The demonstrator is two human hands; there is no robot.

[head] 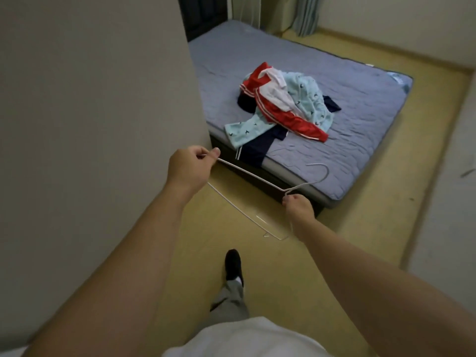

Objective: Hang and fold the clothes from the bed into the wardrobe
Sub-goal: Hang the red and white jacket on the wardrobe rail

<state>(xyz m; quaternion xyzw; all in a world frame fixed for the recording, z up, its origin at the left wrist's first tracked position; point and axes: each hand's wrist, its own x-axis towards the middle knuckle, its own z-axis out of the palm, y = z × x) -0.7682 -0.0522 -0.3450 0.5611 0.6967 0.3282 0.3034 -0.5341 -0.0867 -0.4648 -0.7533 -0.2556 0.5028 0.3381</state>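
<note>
The white wire hanger [252, 175] was held in the air above the floor, just short of the bed [360, 124]. It looked thin and very light, springy rather than stiff, so it would likely bend if pulled hard. The safest holds seemed to be the neck and the shoulder ends, which is where it was held. The left hand [189, 167] pinched one shoulder end between thumb and curled forefinger. The right hand [298, 206] had its fingers curled round the twisted neck below the hook. The hanger's long axis ran across the view from hand to hand, with the hook pointing away towards the mattress. The pile of clothes [283, 109] lay on the bed well beyond it — soft, limp cloth, probably best lifted by collar or shoulders.
</note>
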